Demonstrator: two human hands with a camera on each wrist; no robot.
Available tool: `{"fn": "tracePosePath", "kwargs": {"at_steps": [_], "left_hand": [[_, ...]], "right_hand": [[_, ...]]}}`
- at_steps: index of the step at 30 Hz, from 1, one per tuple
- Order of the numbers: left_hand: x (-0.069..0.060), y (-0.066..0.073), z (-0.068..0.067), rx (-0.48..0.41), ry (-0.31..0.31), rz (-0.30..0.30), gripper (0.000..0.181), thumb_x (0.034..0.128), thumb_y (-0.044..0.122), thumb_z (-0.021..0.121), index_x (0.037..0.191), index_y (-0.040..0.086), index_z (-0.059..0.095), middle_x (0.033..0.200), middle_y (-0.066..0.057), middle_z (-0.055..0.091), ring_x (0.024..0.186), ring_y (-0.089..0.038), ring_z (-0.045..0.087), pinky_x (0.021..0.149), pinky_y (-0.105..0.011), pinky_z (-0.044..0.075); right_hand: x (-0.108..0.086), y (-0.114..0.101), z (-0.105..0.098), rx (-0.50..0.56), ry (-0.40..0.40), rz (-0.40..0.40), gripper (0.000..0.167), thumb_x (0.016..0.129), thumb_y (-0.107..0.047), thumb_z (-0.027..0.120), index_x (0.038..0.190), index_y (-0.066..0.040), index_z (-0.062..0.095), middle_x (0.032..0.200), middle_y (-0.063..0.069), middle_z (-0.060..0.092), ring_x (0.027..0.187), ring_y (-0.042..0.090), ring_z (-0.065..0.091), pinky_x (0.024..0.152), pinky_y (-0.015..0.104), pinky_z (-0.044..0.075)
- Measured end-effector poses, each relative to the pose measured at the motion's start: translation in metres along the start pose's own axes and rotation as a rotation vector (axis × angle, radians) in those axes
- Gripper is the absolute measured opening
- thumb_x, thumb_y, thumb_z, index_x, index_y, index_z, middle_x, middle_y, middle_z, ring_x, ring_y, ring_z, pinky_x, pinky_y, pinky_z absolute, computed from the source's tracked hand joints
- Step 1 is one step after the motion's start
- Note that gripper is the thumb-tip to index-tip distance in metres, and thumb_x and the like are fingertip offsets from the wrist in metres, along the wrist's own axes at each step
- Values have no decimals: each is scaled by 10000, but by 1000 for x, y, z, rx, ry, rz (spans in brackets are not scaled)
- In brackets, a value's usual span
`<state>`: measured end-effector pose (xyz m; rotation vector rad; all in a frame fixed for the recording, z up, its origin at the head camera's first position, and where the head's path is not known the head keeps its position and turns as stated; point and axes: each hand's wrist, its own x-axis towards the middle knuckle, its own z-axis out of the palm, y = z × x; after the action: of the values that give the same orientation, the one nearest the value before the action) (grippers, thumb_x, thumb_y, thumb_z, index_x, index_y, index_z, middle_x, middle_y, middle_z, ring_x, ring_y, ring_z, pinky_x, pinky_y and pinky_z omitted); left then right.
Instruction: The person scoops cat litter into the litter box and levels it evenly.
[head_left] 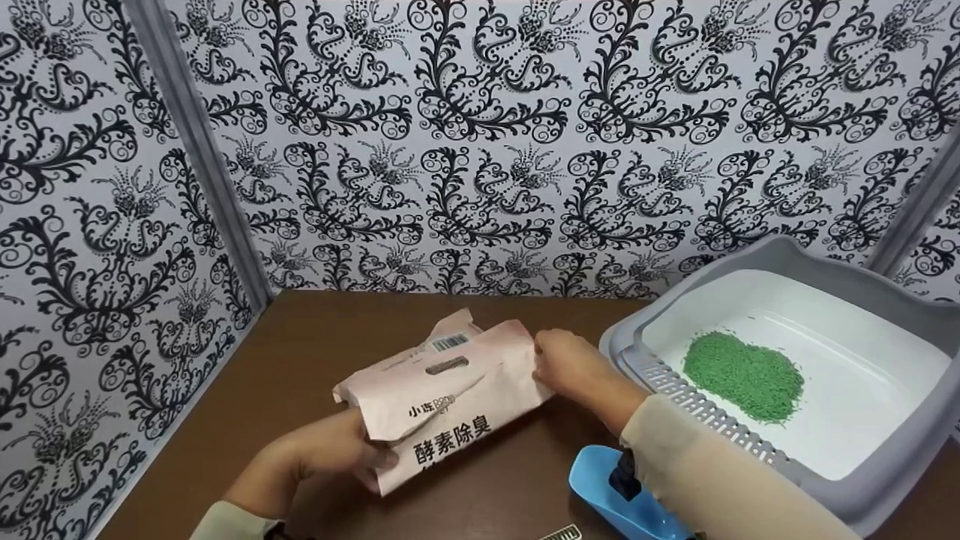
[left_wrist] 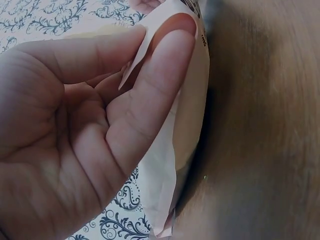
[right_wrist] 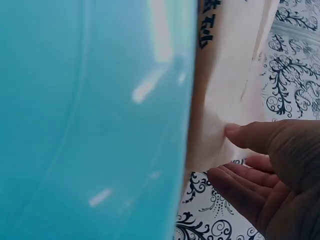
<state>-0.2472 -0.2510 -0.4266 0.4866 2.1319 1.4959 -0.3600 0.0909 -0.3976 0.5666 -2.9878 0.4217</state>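
Observation:
A pale pink litter bag (head_left: 480,390) with black printing lies on its side on the brown table, its near-left end folded and loose. My left hand (head_left: 322,450) is at that end; in the left wrist view, thumb and forefinger pinch the bag's edge (left_wrist: 192,100). At the opposite end my right hand (head_left: 574,367) grips the bag's corner. The right wrist view shows the thumb on the face of the bag (right_wrist: 230,65) and the fingers (right_wrist: 245,187) behind it. What the bag holds is hidden.
To the right stands a grey-and-white litter box (head_left: 626,337) with a slotted ledge and green pellets (head_left: 750,379) inside. A blue scoop (head_left: 600,472) lies under my right forearm and fills much of the right wrist view. Patterned walls (head_left: 450,187) enclose the table.

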Motion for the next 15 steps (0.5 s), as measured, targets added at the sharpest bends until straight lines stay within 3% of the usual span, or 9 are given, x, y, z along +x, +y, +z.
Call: {"fn": "tracePosePath", "kwargs": {"at_steps": [3, 9, 13, 15], "left_hand": [[0, -1, 0, -4, -5, 2, 573, 902, 30, 687, 1434, -35, 482, 1129, -139, 669, 864, -226, 710, 682, -379, 647], [2, -2, 0, -26, -16, -11, 552, 909, 41, 683, 1426, -33, 503, 1104, -127, 671, 842, -220, 705, 675, -353, 642], [3, -3, 0, -36, -13, -20, 549, 906, 40, 686, 1419, -36, 507, 1099, -126, 673, 844, -222, 710, 686, -364, 645], [2, -3, -1, -39, -11, -20, 558, 901, 38, 690, 1422, -38, 504, 1101, -126, 675, 850, -221, 708, 690, -368, 646]], "right_hand": [[-3, 0, 2, -38, -48, -73, 43, 862, -105, 724, 840, -70, 709, 840, 75, 652, 768, 242, 598, 769, 454, 561], [-12, 0, 4, -98, -149, -231, 205, 920, -25, 627, 731, -86, 679, 730, 59, 638, 677, 211, 534, 687, 440, 544], [-19, -3, 5, -172, -248, -218, 82, 895, 8, 673, 898, -70, 700, 887, 99, 677, 810, 257, 616, 833, 462, 579], [-22, -5, 6, -197, -279, -199, 215, 867, 0, 724, 1077, -42, 705, 1082, 138, 696, 990, 295, 662, 966, 468, 567]]}}
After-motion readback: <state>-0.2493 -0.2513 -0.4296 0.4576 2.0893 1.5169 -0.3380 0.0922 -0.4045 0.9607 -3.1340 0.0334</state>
